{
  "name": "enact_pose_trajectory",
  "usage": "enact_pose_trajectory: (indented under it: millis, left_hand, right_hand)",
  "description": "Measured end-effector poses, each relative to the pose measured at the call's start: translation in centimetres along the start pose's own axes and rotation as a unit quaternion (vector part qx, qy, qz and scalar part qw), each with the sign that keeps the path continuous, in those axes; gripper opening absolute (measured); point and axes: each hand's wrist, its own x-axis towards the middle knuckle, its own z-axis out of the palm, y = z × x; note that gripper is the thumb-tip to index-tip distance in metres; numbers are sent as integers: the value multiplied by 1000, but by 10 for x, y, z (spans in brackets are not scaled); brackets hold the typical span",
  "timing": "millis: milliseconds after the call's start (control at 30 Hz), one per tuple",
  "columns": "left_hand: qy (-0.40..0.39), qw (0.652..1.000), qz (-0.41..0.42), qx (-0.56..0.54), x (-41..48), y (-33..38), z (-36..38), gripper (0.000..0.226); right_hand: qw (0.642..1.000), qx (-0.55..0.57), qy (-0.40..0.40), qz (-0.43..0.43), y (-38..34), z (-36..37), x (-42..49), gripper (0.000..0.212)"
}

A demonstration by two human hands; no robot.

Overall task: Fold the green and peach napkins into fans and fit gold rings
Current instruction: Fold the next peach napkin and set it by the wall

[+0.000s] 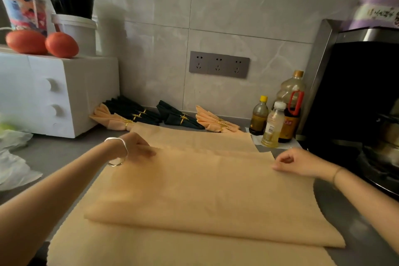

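Pinching peach napkin (205, 190) far edge, left hand (138, 147), right hand (295, 161), grey counter (60, 151) showing left.

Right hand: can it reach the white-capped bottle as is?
Probably yes: the white-capped bottle stands just beyond the right hand with nothing standing between, though the hand pinches the peach napkin.
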Motion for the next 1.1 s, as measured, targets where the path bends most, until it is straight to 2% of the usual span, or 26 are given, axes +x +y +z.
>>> enact_pose_trajectory:
  millis: [100, 233, 433, 933, 1067, 1100]
  left_hand:
    - [92, 996, 10, 14, 27, -8, 16, 26]
    - [166, 986, -15, 22, 57, -14, 33, 25]
    - [164, 983, -40, 70, 88, -25, 41, 22]
    - [180, 979, -98, 19, 105, -27, 50, 17]
    - [193, 976, -97, 14, 96, -18, 53, 25]
    - [205, 974, -86, 47, 92, -17, 56, 33]
  right_hand:
    - [998, 1, 57, -3, 6, 12, 35, 11]
    - [997, 10, 80, 10, 12, 25, 72, 17]
    - [994, -10, 107, 27, 18, 39, 106, 10]
    - [988, -29, 140, 65, 22, 55, 129, 10]
    - [982, -43, 168, 81, 16, 63, 125, 8]
    - [977, -72, 185, 76, 15, 66, 123, 15]
